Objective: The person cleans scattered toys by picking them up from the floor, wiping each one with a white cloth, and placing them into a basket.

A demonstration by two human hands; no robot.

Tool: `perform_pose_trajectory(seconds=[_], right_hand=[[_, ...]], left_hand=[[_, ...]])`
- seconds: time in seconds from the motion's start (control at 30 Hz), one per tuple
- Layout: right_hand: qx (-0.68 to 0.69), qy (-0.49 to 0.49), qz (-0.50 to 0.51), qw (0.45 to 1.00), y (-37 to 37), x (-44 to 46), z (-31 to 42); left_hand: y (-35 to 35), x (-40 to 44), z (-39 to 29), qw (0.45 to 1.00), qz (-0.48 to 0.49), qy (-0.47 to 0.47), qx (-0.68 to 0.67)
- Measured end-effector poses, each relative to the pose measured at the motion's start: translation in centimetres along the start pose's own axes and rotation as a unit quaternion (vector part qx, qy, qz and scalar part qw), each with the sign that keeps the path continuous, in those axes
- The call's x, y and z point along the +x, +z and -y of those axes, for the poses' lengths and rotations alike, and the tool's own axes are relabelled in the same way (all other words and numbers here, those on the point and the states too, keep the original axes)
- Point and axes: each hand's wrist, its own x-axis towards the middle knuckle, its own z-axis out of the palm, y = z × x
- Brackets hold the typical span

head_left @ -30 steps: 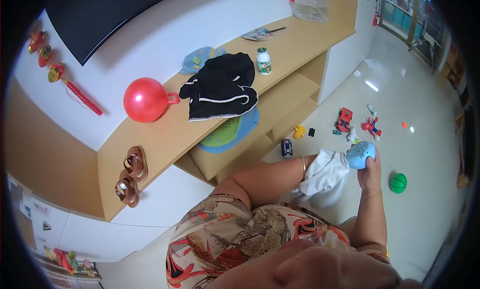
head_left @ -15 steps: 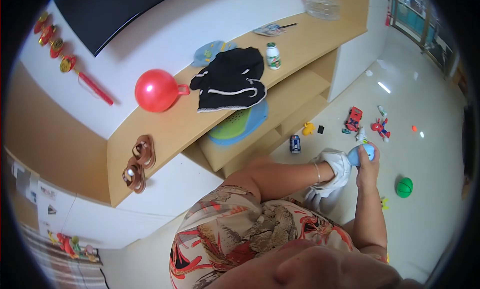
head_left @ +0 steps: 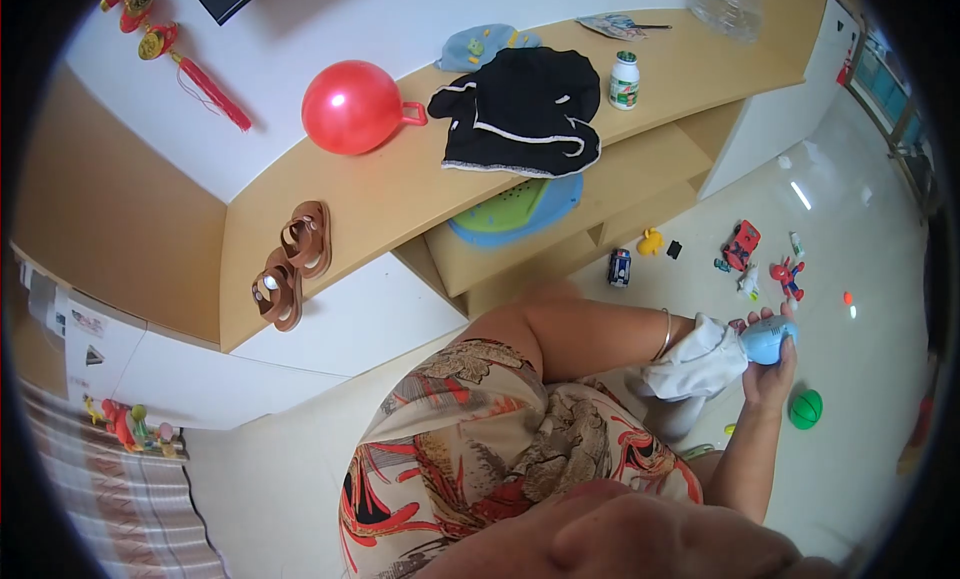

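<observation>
a: what are the hands doing?

b: the right hand [head_left: 768, 381] is wrapped around 1 light-blue device [head_left: 768, 341], thumb on the near side, other fingers behind. the left hand is covered by 1 white cloth [head_left: 705, 359], so i can't tell whether it's open or closed; the cloth's end touches the device, just left of the right hand.

a: what could go wrong?

b: the device looks smooth, so i'd guess a loose thumb or a tug from the cloth could drop it onto the shiny floor [head_left: 850, 364]. the cloth also hides the left fingers, so they could snag or get pinched unseen.

a: and the counts, nearest first?

b: 1 green ball [head_left: 806, 410] is near, right of the right hand. ahead of that hand: 1 red-and-blue figure [head_left: 788, 278], then 1 red toy car [head_left: 742, 246]. ahead and left: 1 yellow duck [head_left: 650, 242] and 1 dark-blue toy car [head_left: 620, 268].

a: further off?

b: on the shelf [head_left: 400, 194], well ahead and left of both hands: 1 white bottle [head_left: 624, 83], 1 black garment [head_left: 525, 114], 1 red ball [head_left: 352, 107] with a handle, and, far to the left, 2 brown sandals [head_left: 319, 241].
</observation>
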Motion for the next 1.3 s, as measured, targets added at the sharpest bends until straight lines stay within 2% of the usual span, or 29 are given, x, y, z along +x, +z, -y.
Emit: perform_pose_trajectory(seconds=[0.07,0.17,0.23,0.27,0.33,0.47,0.53,0.57,0.6,0.63,0.67,0.7,0.73,0.8,0.9,0.97,1.07,1.1,1.13,1.2,1.27,1.3], right_hand=[[-0.014,0.002,-0.021,1.000,0.9,0.2,0.0],[-0.034,-0.008,0.024,0.999,1.6,0.3,-0.7],[0.021,0.003,0.062,0.998,1.6,0.4,-1.2],[0.019,0.008,0.060,0.998,1.4,0.5,-1.1],[0.098,0.042,0.040,0.994,0.8,0.7,-1.0],[0.108,0.059,0.015,0.992,0.3,1.0,-0.3],[0.012,0.011,-0.180,0.984,0.0,1.1,0.1],[0.011,0.013,-0.180,0.984,-1.4,1.2,0.2],[0.078,0.118,0.018,0.990,-3.8,1.4,0.0],[0.145,0.214,0.215,0.942,-5.1,1.4,-0.3],[0.145,0.217,0.214,0.941,-4.0,1.1,-1.2],[0.084,0.203,0.063,0.973,-1.7,0.6,-2.6],[0.020,0.184,-0.089,0.979,-0.3,0.1,-3.4],[0.043,0.206,-0.083,0.974,0.1,-0.4,-3.7],[0.002,0.205,-0.121,0.971,1.2,-0.8,-3.5],[-0.041,0.237,-0.078,0.967,1.4,-1.3,-3.1],[-0.072,0.223,-0.108,0.966,0.7,-1.2,-3.7],[-0.064,0.223,-0.077,0.970,0.4,-1.0,-3.7],[-0.065,0.225,-0.087,0.968,0.5,-0.9,-3.5],[-0.012,0.253,-0.169,0.953,3.0,-0.5,-2.6],[-0.010,0.235,-0.235,0.943,3.5,-0.4,-2.2],[-0.015,0.243,-0.178,0.953,2.7,-0.5,-1.9]], left_hand=[[-0.2,-0.3,-0.2,1.000,-0.014,0.011,-0.014],[-0.5,-0.4,-0.2,0.999,-0.036,0.022,-0.019],[-0.7,-0.6,-0.2,0.998,-0.045,0.031,-0.017],[-0.9,-0.5,-0.2,0.998,-0.050,0.033,-0.015],[-1.4,-0.6,0.0,0.997,-0.061,0.038,-0.005],[-2.0,-0.5,-0.1,0.996,-0.074,0.045,0.028],[-2.4,-0.5,-0.2,0.995,-0.078,0.049,0.046],[-2.6,-0.6,-0.3,0.994,-0.079,0.050,0.058],[-2.7,-0.8,-0.3,0.993,-0.083,0.053,0.062],[-2.9,-0.9,-0.3,0.993,-0.084,0.054,0.068],[-2.9,-0.9,-0.4,0.992,-0.082,0.057,0.075],[-3.0,-1.0,-0.4,0.992,-0.083,0.057,0.080],[-3.0,-0.9,-0.4,0.991,-0.082,0.059,0.084],[-3.0,-1.0,-0.5,0.990,-0.080,0.064,0.092],[-3.3,-1.3,-0.5,0.989,-0.082,0.072,0.104],[-3.3,-1.6,-0.7,0.988,-0.082,0.078,0.108],[-3.6,-1.6,-0.7,0.985,-0.083,0.088,0.121],[-3.6,-1.6,-0.8,0.985,-0.082,0.091,0.124],[-3.6,-1.6,-0.7,0.984,-0.083,0.095,0.127],[-3.7,-1.5,-0.9,0.982,-0.084,0.102,0.133],[-3.8,-1.3,-1.0,0.981,-0.085,0.108,0.138],[-3.9,-1.4,-1.0,0.981,-0.086,0.110,0.138]])
